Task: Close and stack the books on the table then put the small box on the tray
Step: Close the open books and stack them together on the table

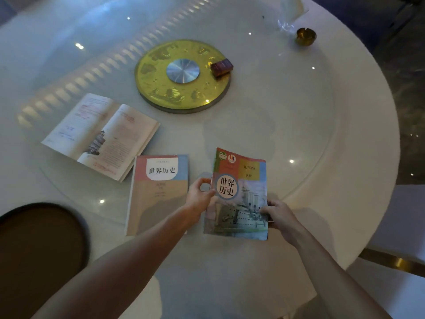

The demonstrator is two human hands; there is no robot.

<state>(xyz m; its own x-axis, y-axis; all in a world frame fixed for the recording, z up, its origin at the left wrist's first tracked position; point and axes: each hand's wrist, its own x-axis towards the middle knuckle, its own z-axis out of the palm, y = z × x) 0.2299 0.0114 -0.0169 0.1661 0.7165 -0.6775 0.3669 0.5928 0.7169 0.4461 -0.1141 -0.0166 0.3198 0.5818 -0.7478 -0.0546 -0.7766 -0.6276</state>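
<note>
A closed history book with a warship on its cover lies near the table's front edge. My left hand grips its left edge and my right hand grips its lower right edge. Just left of it lies a second book showing a pink, blue and tan page or cover. Farther left an open book lies with its pages up. A small dark red box rests on the right side of the gold disc. A round dark brown tray sits at the front left.
The round white table has a glass turntable on top with the gold disc at its centre. A brass ashtray stands at the back right beside a white object. The table edge curves along the right.
</note>
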